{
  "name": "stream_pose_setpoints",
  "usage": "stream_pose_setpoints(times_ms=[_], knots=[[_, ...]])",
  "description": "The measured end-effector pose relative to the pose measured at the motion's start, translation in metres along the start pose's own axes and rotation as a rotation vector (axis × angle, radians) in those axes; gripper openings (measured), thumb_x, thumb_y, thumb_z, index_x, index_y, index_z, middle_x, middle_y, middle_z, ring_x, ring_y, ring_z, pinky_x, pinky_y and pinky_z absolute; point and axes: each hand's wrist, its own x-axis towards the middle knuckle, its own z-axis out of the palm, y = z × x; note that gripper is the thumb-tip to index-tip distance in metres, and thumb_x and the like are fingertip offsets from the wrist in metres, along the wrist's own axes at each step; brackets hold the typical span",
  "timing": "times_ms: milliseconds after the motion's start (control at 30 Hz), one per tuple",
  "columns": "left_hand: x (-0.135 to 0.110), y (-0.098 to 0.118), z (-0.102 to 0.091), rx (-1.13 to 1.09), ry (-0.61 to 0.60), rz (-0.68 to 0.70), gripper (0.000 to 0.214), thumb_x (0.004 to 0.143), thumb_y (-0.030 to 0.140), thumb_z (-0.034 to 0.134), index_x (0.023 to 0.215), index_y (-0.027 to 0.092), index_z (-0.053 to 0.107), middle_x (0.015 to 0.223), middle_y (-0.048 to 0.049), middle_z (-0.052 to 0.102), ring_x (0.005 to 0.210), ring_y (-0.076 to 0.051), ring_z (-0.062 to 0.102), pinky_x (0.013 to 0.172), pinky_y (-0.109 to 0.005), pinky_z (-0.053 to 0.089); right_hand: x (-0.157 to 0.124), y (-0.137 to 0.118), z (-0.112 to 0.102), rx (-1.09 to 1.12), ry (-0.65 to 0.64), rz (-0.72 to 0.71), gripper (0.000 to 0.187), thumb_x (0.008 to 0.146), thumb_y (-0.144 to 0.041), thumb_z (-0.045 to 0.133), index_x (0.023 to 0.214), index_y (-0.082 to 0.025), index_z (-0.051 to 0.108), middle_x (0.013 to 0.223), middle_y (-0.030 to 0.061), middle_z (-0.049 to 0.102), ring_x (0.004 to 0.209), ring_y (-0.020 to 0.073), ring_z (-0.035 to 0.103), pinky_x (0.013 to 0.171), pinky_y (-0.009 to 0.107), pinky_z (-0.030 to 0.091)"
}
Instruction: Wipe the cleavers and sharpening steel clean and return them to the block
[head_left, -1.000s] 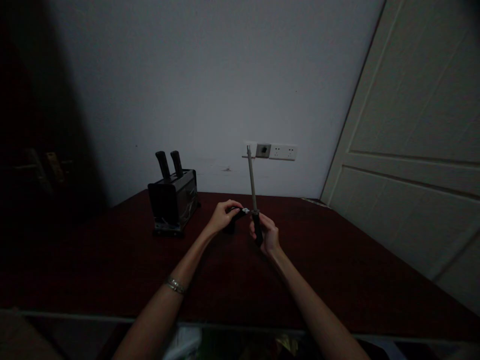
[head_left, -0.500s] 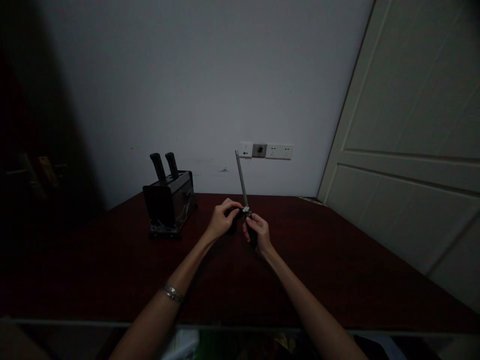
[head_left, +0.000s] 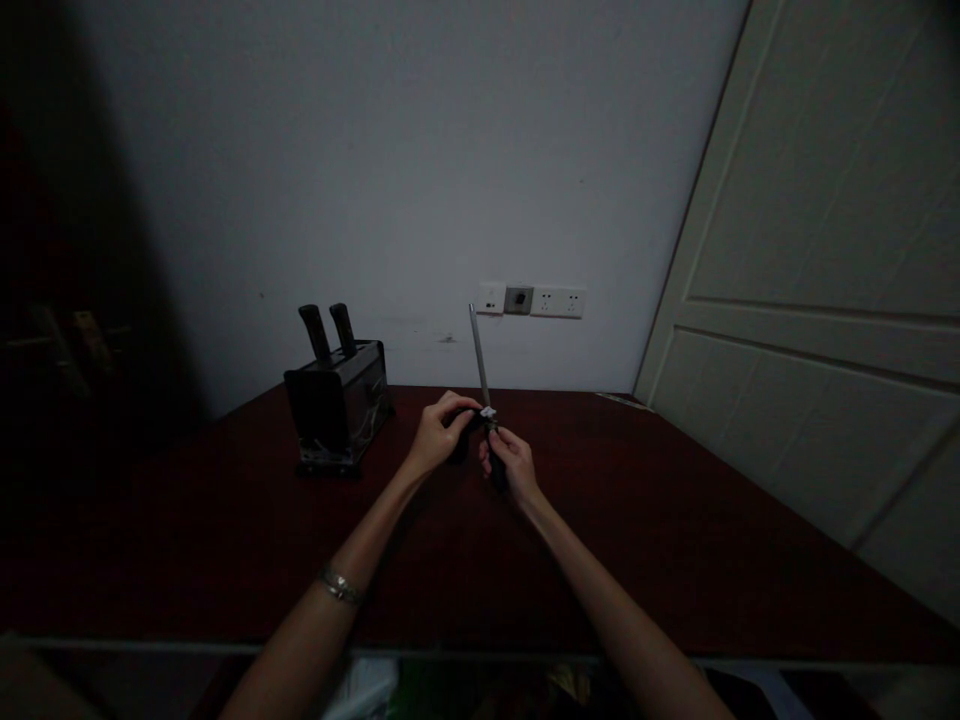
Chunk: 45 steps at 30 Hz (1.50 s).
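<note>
Metal rod point(head_left: 478, 350): held up above the table in front of the person, tilted a little to the left, with its free tip seen against the wall below the leftmost wall plate.
Black handle point(head_left: 497, 475): seen at the rod's lower end, partly hidden by fingers.
Right hand point(head_left: 517, 463): wrapped around the black handle, with the fingers closed on it.
Black piece point(head_left: 460, 443): held just left of the rod; its full shape is hidden by the hand and the gloom.
Left hand point(head_left: 436, 435): pinched on the black piece between thumb and fingers.
Pale fitting point(head_left: 487, 411): seen at the rod's base, by the left fingertips; whether the rod is touched by it cannot be told.
Bracelet point(head_left: 339, 586): worn on the left forearm.
Table point(head_left: 600, 530): dark red, spread beneath both hands.
Dark holder point(head_left: 319, 412): stood on the table to the left, with two upright black grips point(head_left: 315, 332) set in its top.
Wall point(head_left: 375, 180): pale, fitted with wall plates point(head_left: 558, 302).
Door point(head_left: 817, 250): pale and panelled, seen at right.
</note>
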Motion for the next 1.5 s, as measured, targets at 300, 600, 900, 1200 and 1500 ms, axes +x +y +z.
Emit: stream_pose_setpoints(times_ms=[300, 600, 900, 1200, 1500], knots=[[0.0, 0.003, 0.001, 0.009, -0.147, -0.005, 0.014, 0.08, 0.013, 0.049, 0.079, 0.015, 0.064, 0.077, -0.0034, 0.059, 0.077, -0.014, 0.056, 0.072, -0.025, 0.042, -0.004, 0.003, -0.001, -0.009, 0.023, 0.026, 0.023, 0.071, -0.038, 0.063, 0.072, -0.016, 0.057, 0.054, -0.0047, 0.051, 0.038, 0.0048, 0.039, 0.033, 0.016, 0.031], [0.004, -0.004, -0.008, -0.086, -0.085, -0.062, 0.011, 0.076, 0.017, 0.054, 0.076, 0.014, 0.064, 0.074, -0.0028, 0.061, 0.072, -0.014, 0.056, 0.068, -0.025, 0.041, -0.006, -0.005, 0.0, 0.134, -0.022, 0.072, 0.026, 0.072, -0.042, 0.058, 0.074, -0.017, 0.054, 0.049, -0.0069, 0.042, 0.035, 0.0045, 0.032, 0.033, 0.016, 0.027], [-0.004, 0.0, 0.007, -0.039, -0.079, 0.028, 0.014, 0.081, 0.017, 0.051, 0.08, 0.016, 0.064, 0.078, -0.0031, 0.059, 0.076, -0.014, 0.056, 0.071, -0.025, 0.042, -0.007, -0.001, 0.001, 0.177, -0.051, 0.083, 0.025, 0.07, -0.039, 0.06, 0.064, -0.016, 0.052, 0.044, -0.0046, 0.046, 0.032, 0.0051, 0.032, 0.031, 0.017, 0.025], [-0.003, -0.012, 0.002, 0.046, -0.101, -0.007, 0.013, 0.079, 0.016, 0.051, 0.078, 0.016, 0.064, 0.076, -0.0027, 0.058, 0.075, -0.014, 0.056, 0.07, -0.025, 0.042, -0.007, -0.01, -0.002, 0.31, -0.121, 0.122, 0.026, 0.077, -0.039, 0.054, 0.073, -0.014, 0.057, 0.043, -0.0062, 0.04, 0.033, 0.0044, 0.028, 0.033, 0.017, 0.023], [0.001, -0.006, -0.002, 0.011, 0.109, -0.046, 0.013, 0.077, 0.021, 0.052, 0.08, 0.015, 0.064, 0.077, -0.0027, 0.061, 0.074, -0.014, 0.056, 0.069, -0.025, 0.042, -0.009, -0.014, 0.005, 0.268, -0.123, 0.061, 0.015, 0.077, -0.032, 0.054, 0.074, -0.02, 0.046, 0.039, -0.0088, 0.043, 0.028, 0.0045, 0.024, 0.03, 0.015, 0.021]])
